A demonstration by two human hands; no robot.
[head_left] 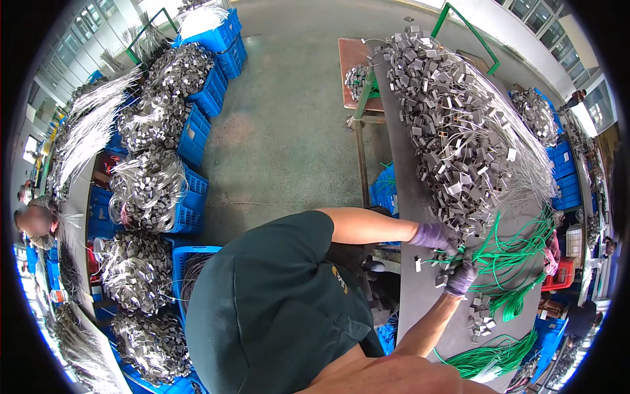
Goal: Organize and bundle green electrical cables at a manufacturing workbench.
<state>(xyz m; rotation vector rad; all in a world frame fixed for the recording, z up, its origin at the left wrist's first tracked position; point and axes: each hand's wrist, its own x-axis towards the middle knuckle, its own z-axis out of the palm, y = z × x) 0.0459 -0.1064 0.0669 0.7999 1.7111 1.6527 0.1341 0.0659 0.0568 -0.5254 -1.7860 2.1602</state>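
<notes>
Both my hands wear purple-grey gloves and meet over the grey tabletop [420,295]. My left hand [436,237] is closed at the near edge of a large heap of grey rectangular blocks with thin silvery wires [453,131]; what its fingers hold is too small to make out. Just below it, my right hand [462,276] is closed around the ends of several green wires [505,259], which fan out to the right across the table. Small grey blocks [441,278] lie beside the right hand. A smaller group of grey blocks [481,320] lies nearer the bottom.
Another bundle of green wires [492,354] lies at the table's lower end. A red basket [559,274] stands past the right edge. Blue crates [194,134] heaped with similar wired parts line the left side. Green metal frames [466,29] rise at the far end. A person [39,220] is at far left.
</notes>
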